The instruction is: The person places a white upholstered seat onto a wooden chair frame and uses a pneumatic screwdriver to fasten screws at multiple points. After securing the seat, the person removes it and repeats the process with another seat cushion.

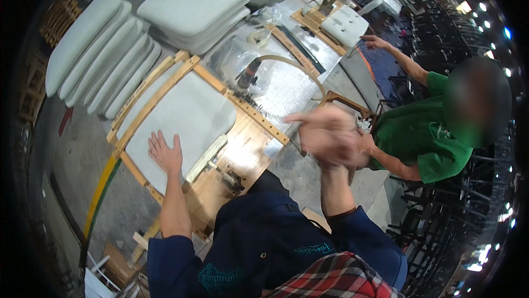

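My left hand (165,153) lies flat with spread fingers on a pale grey cushioned panel (190,105). The panel sits inside a wooden frame jig (158,98) on the workbench. Along its near edge runs a pale padded bar (206,159), joined to a metal clamp (227,175). My right hand (329,135) is raised off the bench at the right, smeared by motion. One finger seems to point left; the others are too blurred to read. Beyond the jig, a dark air tool (248,74) with a hose stands among loose small dark parts.
Stacks of pale cushioned panels (193,8) stand at the back and left (102,50). A co-worker in a green shirt (427,127) stands close at the right, one arm reaching toward another jig with a panel (344,25). Dark chair frames (457,199) crowd the far right.
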The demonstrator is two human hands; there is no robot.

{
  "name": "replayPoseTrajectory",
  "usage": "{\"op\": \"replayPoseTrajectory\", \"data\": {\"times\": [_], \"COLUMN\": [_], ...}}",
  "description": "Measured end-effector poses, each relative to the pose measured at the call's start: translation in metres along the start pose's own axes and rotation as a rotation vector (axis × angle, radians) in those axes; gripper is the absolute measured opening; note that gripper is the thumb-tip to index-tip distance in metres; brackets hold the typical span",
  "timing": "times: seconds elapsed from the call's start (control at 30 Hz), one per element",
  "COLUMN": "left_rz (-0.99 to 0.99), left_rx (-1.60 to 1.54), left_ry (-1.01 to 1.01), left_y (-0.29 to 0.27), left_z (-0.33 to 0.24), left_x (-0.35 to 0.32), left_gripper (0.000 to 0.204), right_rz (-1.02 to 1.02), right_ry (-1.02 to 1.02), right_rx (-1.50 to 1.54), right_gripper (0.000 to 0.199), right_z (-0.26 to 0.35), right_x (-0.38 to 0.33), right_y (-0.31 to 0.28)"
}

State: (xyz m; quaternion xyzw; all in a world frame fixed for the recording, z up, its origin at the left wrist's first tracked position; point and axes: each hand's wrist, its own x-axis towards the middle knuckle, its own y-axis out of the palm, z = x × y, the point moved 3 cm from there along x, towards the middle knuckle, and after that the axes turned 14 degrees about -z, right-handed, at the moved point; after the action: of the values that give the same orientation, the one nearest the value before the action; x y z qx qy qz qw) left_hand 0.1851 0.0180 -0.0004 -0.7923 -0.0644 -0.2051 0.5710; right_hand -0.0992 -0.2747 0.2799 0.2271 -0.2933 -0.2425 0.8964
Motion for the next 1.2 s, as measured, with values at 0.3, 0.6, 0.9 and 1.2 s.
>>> {"op": "replayPoseTrajectory", "data": {"times": [0.3,0.6,0.9,1.2], "left_rz": [0.027,0.076,0.038,-0.001], "left_rx": [0.006,0.038,0.028,0.035], "left_ry": [-0.002,-0.025,0.001,0.023], "left_y": [0.000,-0.002,0.005,0.008], "left_z": [-0.010,-0.006,-0.008,-0.003], "left_x": [0.000,0.001,-0.001,0.001], "left_gripper": [0.073,0.075,0.076,0.073], "right_rz": [-0.033,0.142,0.235,0.132], "right_ry": [0.225,0.187,0.183,0.204], "right_rx": [-1.653,-1.726,-1.760,-1.760], "right_gripper": [0.082,0.051,0.051,0.056], "right_z": [-0.214,-0.262,-0.264,-0.263], "right_x": [-0.070,-0.065,-0.064,-0.062], "right_y": [-0.169,-0.198,-0.207,-0.205]}}
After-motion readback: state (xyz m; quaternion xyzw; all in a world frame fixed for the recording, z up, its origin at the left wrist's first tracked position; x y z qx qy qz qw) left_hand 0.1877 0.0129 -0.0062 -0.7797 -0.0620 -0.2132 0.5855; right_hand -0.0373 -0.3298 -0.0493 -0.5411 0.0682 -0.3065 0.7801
